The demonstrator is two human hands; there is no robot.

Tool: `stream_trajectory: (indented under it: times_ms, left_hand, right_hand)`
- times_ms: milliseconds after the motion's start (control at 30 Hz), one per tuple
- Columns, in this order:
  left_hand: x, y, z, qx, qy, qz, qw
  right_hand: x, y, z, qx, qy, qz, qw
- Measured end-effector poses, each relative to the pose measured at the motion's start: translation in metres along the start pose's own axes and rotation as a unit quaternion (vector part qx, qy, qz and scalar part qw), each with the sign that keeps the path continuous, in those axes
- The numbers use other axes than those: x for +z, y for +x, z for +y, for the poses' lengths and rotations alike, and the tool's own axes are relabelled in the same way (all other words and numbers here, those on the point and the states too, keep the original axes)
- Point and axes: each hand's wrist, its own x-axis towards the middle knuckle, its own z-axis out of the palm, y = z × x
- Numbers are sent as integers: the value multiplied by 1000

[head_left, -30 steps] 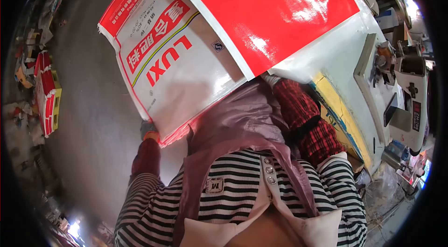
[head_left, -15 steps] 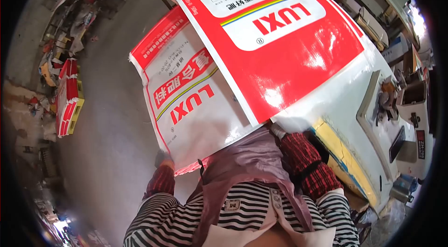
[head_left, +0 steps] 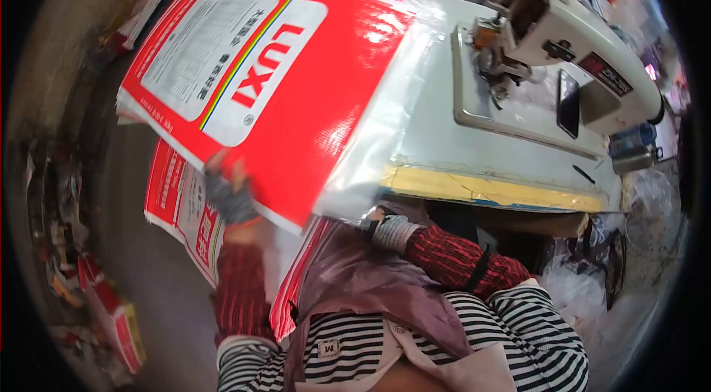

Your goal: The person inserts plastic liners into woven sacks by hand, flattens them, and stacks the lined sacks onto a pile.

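Observation:
A printed red-and-white woven sack (head_left: 337,74) lies on top of a stack, its LUXI lettering seen sideways. My left hand (head_left: 228,191), in a grey glove, is over its left edge; the fingers look stretched and apart, though motion blurs them. My right hand (head_left: 392,230), also gloved, is closed at the sack's near corner, by the clear plastic-looking edge; its fingertips are partly hidden. Below on the left, more printed sacks (head_left: 172,185) slant down against my lap, partly covered by the top one and my left forearm.
On the right, a white sewing machine (head_left: 585,44) stands on a pale table (head_left: 429,148) with a worn yellow edge. A phone (head_left: 568,103) lies beside the machine. Another pile of red sacks (head_left: 111,310) is on the floor at the lower left. Plastic bags (head_left: 578,273) hang at right.
My view has turned to the right, bringing the sewing machine nearer the middle. My left hand has moved up from the lower sacks' bottom edge to the top sack's edge.

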Motion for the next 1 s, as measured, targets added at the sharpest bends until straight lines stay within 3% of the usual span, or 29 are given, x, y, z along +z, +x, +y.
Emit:
stream_trajectory:
  times_ms: [33, 67, 100, 167, 200, 267, 300, 367, 400, 433, 500, 567, 633, 667, 700, 733, 767, 800, 833, 867, 900, 933, 967, 1000]
  left_hand:
    - [45, 4, 10, -33, -55, -78, 995]
    - [80, 8, 45, 162, 112, -144, 970]
    - [117, 2, 50, 224, 121, -190, 948]
    - [173, -7, 71, 244, 166, -240, 925]
    - [193, -8, 59, 256, 166, -235, 923]
    - [226, -7, 37, 59, 276, -383, 880]
    - [230, -6, 32, 62, 275, -386, 879]
    - [225, -4, 21, 61, 217, -355, 907]
    - [215, 2, 35, 1, 141, -367, 920]
    - [213, 5, 32, 2, 143, -367, 919]
    - [210, 10, 24, -98, 80, -392, 911]
    - [211, 8, 18, -91, 83, -391, 912]
    - [213, 5, 20, -36, 117, -372, 920]
    - [219, 1, 5, -35, 116, -374, 919]
    - [229, -5, -26, 101, 215, -271, 933]
    - [233, -3, -43, 232, 305, -155, 911]
    - [228, 11, -40, 171, 383, -147, 896]
    - [217, 30, -33, 108, 457, -137, 872]
    - [201, 56, -24, 251, 662, -185, 681]
    - [184, 89, -13, 97, 614, -313, 718]
    - [165, 102, -31, 122, 570, -257, 771]
    - [151, 112, -35, 133, 544, -215, 800]
    - [137, 113, 17, 98, 559, -296, 769]
    - [134, 107, -34, 125, 463, -285, 830]
  right_hand:
    - [-71, -9, -53, 3, -41, -95, 995]
    - [-75, -15, -53, 11, -39, -89, 995]
    - [-77, -21, -52, 56, 14, -92, 994]
    - [-100, -30, -61, 105, 71, -88, 988]
    - [-128, -35, -71, 138, 206, -20, 969]
    - [-158, -41, -65, 169, 432, 69, 883]
    - [-187, -48, -76, 215, 543, 90, 807]
    - [-201, -44, -56, 180, 536, 210, 798]
    - [-215, -41, -53, 189, 520, 252, 794]
    - [-230, -37, -50, 196, 504, 294, 788]
    - [-243, -13, -45, 219, 534, 358, 734]
    - [-244, 16, -35, 203, 475, 383, 766]
    - [-242, 39, -16, 228, 413, 350, 810]
    - [-242, 51, 5, 216, 229, 289, 904]
    - [-247, 68, 3, 341, 351, 281, 826]
    - [-250, 66, -8, 306, 426, 319, 789]
    - [-251, 62, -20, 267, 498, 354, 745]
    - [-246, 58, -12, 271, 434, 347, 786]
    - [-238, 51, 4, 273, 367, 339, 822]
    - [-221, 32, 16, 119, 235, 370, 891]
    - [-237, 19, -13, 291, 323, 271, 859]
    - [-237, 7, -25, 291, 322, 274, 858]
    - [-233, -5, -32, 292, 320, 277, 857]
    - [-224, -15, -30, 291, 350, 282, 845]
